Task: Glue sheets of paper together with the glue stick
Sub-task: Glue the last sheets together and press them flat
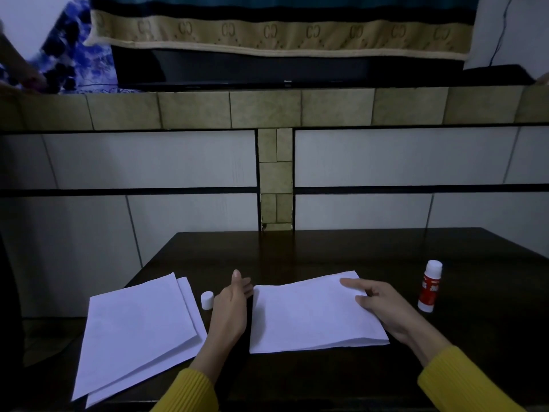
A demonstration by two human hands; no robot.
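A stack of white paper sheets [309, 316] lies on the dark table [326, 251] in front of me. My right hand [383, 307] rests on the stack's right edge, fingers loosely bent on the top sheet. My left hand [231, 304] is held edge-on with straight fingers at the stack's left edge. A second pile of two overlapping white sheets [139, 331] lies at the left. The glue stick [430, 285], red and white, stands upright at the right, its top white. A small white cap [207, 300] stands between the left pile and my left hand.
The table's back edge meets a tiled wall unit with a pale brick strip [276, 179]. A dark screen [267, 69] under a patterned cloth sits on the shelf above. The table's left edge runs close to the left paper pile.
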